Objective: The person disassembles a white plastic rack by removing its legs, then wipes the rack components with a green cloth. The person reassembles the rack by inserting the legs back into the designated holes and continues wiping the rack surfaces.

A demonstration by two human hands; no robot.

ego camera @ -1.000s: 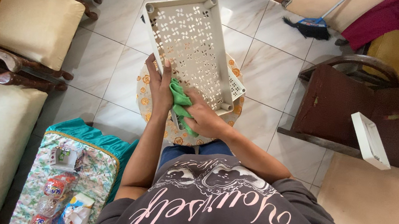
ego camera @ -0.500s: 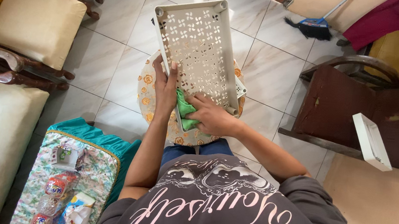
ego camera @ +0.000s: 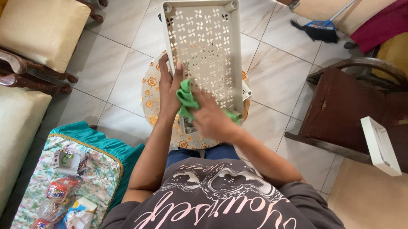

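Note:
A white perforated plastic shelf panel (ego camera: 204, 46) lies tilted over a round stool with a floral seat (ego camera: 151, 96) in the head view. My left hand (ego camera: 167, 85) grips the panel's left rim near its lower end. My right hand (ego camera: 211, 120) presses a green cloth (ego camera: 186, 98) against the panel's lower part. The cloth bunches between my two hands and a strip of it shows at the panel's right edge.
Cushioned wooden armchairs (ego camera: 36, 24) stand at the left. A brown wooden chair (ego camera: 359, 112) with a white box (ego camera: 380, 145) on it is at the right. A broom (ego camera: 320, 29) lies at the top. A floral mat (ego camera: 70, 181) with packets lies at the lower left.
The panel has been turned and shifted, now lying straighter over the stool. My right hand with the cloth has slid down and right along the panel's lower end.

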